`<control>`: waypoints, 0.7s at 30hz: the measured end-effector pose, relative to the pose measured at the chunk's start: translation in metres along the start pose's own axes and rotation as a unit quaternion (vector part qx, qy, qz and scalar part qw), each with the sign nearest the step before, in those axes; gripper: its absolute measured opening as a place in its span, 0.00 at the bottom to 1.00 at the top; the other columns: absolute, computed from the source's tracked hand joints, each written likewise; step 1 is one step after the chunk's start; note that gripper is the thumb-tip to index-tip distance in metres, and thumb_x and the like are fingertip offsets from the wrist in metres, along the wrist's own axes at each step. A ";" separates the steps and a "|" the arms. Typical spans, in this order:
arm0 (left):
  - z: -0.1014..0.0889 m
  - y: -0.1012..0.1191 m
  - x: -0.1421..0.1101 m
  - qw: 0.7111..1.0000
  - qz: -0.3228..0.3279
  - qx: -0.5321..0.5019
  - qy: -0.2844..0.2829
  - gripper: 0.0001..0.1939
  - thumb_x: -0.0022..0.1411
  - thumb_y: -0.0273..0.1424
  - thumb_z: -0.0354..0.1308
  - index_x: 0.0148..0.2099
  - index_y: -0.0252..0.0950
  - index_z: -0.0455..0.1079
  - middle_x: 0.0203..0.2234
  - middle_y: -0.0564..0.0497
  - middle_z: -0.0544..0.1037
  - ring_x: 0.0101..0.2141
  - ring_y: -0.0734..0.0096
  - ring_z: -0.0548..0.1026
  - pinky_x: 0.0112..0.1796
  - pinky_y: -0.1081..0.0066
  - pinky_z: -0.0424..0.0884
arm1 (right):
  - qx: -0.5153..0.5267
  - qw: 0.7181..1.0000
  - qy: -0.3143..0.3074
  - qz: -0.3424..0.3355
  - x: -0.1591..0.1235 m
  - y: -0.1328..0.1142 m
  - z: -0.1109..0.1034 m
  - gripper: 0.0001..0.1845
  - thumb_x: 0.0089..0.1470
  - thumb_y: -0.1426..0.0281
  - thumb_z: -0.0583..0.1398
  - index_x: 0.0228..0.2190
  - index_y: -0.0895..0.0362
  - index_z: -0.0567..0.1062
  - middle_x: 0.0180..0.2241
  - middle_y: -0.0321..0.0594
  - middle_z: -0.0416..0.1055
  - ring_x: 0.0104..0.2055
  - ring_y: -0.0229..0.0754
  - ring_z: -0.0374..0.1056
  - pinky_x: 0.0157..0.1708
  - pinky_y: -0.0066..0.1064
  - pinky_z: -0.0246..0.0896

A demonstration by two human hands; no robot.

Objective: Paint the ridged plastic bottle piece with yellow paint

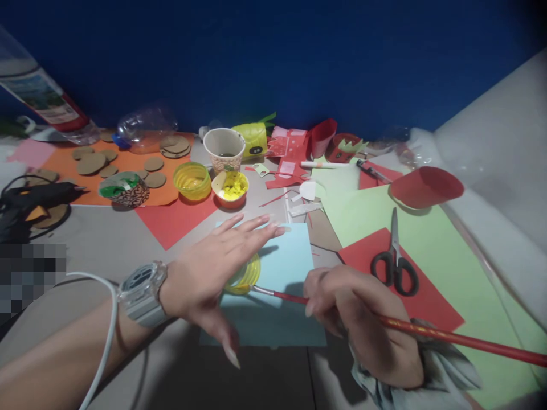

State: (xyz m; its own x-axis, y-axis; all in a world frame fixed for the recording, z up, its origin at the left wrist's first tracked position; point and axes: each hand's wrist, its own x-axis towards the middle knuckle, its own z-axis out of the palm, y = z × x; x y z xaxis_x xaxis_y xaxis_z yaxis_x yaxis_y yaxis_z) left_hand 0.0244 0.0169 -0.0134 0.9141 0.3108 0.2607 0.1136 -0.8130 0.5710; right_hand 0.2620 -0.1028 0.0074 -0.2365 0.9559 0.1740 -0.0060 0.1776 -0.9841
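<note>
My left hand is stretched flat with its fingers apart, over a yellow-painted clear plastic ring-shaped piece on a light blue sheet of paper. The hand hides much of that piece, and I cannot tell whether the palm presses on it. My right hand is closed around the red handle of a paintbrush, whose bristles meet the lower edge of the yellow piece. Crumpled grey-green fabric shows by the right wrist. Yellow paint fills a small cup behind the hands.
Beyond the hands stand a paper cup and another yellow plastic piece. Scissors lie on red paper at right. Cardboard discs, a glue gun and a clear bottle are left. A white cable crosses my left forearm.
</note>
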 end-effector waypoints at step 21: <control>0.001 -0.001 -0.002 0.999 0.032 0.019 0.020 0.72 0.43 0.75 0.49 0.76 0.40 0.27 0.67 0.33 0.62 0.65 0.31 0.61 0.66 0.39 0.47 | 0.024 0.997 0.053 -0.042 0.005 0.000 0.012 0.09 0.70 0.68 0.50 0.45 0.46 0.69 0.21 0.29 0.58 0.16 0.34 0.50 0.15 0.26 0.48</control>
State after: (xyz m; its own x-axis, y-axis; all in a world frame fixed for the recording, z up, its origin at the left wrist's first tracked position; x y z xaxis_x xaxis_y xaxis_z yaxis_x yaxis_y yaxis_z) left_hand 0.0229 0.0165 -0.0151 0.9035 0.2765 0.3275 0.0711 -0.8502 0.5217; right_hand 0.2490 -0.1010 0.0081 -0.1291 0.9582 0.2554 -0.0686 0.2483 -0.9662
